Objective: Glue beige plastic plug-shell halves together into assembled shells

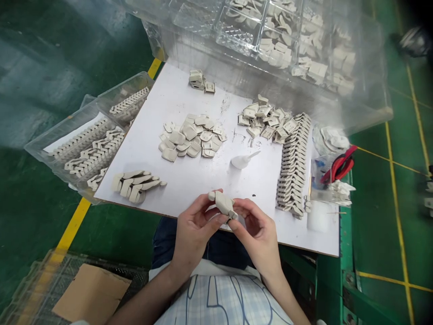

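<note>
Between my two hands, just over the near edge of the white board (pixel 189 101), is a light grey plastic part (pixel 223 203) with a rounded knob at one end. My left hand (pixel 196 225) pinches it from the left, thumb at its lower side. From the right, the fingers and thumb of my right hand (pixel 255 230) close on its other end. A pile of flat rounded grey pieces (pixel 192 135) lies beyond my hands. Beside that pile stands a small white squeeze bottle (pixel 240 161) with a slanted nozzle. Several joined grey parts (pixel 137 184) lie in a group at the left.
A heap of grey clips (pixel 265 118) and a long row of stacked grey parts (pixel 293 167) occupy the right. Red-handled pliers (pixel 338 167) sit at the right edge. A clear compartment tray (pixel 216 54) overhangs the back; another clear bin (pixel 43 144) stands left.
</note>
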{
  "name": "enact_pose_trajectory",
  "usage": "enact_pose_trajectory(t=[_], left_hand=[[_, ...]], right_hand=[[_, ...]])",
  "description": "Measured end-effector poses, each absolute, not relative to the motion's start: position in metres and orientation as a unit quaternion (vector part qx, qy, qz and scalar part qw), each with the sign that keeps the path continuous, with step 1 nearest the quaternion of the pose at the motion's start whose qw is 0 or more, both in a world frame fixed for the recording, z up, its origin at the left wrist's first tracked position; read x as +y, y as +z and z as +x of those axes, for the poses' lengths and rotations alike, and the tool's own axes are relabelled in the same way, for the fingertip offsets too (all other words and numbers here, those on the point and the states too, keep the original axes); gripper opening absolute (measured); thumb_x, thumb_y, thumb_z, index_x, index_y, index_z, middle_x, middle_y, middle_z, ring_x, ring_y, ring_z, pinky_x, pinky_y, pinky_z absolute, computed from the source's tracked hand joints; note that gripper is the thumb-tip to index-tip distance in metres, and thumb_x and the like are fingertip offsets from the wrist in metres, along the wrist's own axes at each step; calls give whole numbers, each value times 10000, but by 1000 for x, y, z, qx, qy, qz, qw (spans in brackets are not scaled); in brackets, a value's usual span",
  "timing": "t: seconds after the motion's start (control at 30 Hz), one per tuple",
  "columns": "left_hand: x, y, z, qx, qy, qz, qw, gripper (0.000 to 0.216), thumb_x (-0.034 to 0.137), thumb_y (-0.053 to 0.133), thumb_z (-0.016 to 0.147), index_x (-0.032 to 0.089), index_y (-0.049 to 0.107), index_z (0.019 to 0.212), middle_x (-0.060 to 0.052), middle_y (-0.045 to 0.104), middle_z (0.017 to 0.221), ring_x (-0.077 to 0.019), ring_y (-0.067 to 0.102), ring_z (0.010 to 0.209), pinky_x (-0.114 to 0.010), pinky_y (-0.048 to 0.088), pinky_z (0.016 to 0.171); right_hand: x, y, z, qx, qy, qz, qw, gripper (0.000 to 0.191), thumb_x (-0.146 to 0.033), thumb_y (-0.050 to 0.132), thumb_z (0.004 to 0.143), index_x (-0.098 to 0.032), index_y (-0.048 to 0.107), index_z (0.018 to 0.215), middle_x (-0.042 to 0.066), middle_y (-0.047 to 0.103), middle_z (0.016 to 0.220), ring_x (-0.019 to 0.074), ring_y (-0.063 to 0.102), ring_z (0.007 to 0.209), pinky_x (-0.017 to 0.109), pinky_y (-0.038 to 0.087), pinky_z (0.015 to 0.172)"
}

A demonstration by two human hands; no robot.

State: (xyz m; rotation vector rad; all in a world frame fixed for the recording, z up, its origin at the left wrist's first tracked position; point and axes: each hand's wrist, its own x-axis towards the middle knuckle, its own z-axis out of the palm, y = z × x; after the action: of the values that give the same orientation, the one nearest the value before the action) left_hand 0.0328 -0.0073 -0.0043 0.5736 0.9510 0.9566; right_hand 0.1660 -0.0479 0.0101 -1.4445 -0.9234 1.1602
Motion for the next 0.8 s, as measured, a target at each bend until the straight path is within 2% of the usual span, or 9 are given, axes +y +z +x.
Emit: enact_pose_trajectory(t=[0.17, 0.27, 0.37, 0.43, 0.5, 0.67, 0.8], left_hand=[[-3, -7, 24, 397, 452, 425, 676, 345, 200, 744, 873, 255, 656, 1202, -47, 781, 1131, -182, 755, 1026, -309, 633, 903], [-1, -9, 18, 384, 469, 614, 506, 325, 139, 736, 865, 237, 653, 1163, -72, 746, 1164, -195, 731, 1069, -331, 616, 939], [1, -11, 18, 371, 486, 735, 292, 256, 102, 767, 827, 198, 672, 1044, -58, 741, 1003, -187, 725, 949, -306, 616, 833], [3, -12, 20, 360, 497, 759, 219, 228, 64, 755, 824, 185, 665, 995, -40, 737, 910, -182, 719, 883, -310, 600, 783], [5, -11, 22, 352, 506, 763, 195, 226, 20, 737, 818, 184, 660, 953, -20, 737, 850, -176, 716, 845, -312, 577, 753], [8, -7, 22, 349, 524, 746, 219, 197, 15, 715, 840, 194, 654, 897, 9, 749, 801, -152, 704, 745, -318, 532, 694], [6, -6, 18, 333, 519, 753, 229, 227, 7, 729, 819, 184, 687, 954, -22, 770, 862, -177, 726, 795, -334, 546, 723]], right_hand=[[-48, 7, 167, -286, 517, -592, 548, 295, -317, 801, 841, -321, 744, 1130, -10, 763, 950, 121, 702, 869, 199, 558, 784], [-47, 7, 165, -242, 560, -554, 567, 265, -347, 788, 857, -321, 747, 1118, -13, 758, 941, 107, 700, 870, 170, 553, 757], [-48, 8, 160, -209, 603, -516, 571, 253, -347, 797, 852, -315, 741, 1097, -29, 743, 890, 78, 678, 809, 146, 544, 756], [-48, 9, 156, -193, 615, -507, 573, 255, -338, 805, 846, -306, 735, 1090, -33, 734, 878, 69, 666, 789, 143, 542, 773], [-48, 9, 153, -182, 620, -505, 573, 261, -333, 817, 835, -297, 732, 1079, -33, 728, 870, 69, 666, 806, 141, 536, 792], [-48, 8, 152, -161, 628, -502, 572, 299, -403, 841, 797, -278, 740, 1049, -24, 724, 849, 80, 665, 811, 140, 532, 778], [-50, 13, 154, -216, 589, -542, 559, 282, -408, 807, 827, -263, 733, 1058, 10, 744, 914, 123, 690, 854, 199, 559, 795]])
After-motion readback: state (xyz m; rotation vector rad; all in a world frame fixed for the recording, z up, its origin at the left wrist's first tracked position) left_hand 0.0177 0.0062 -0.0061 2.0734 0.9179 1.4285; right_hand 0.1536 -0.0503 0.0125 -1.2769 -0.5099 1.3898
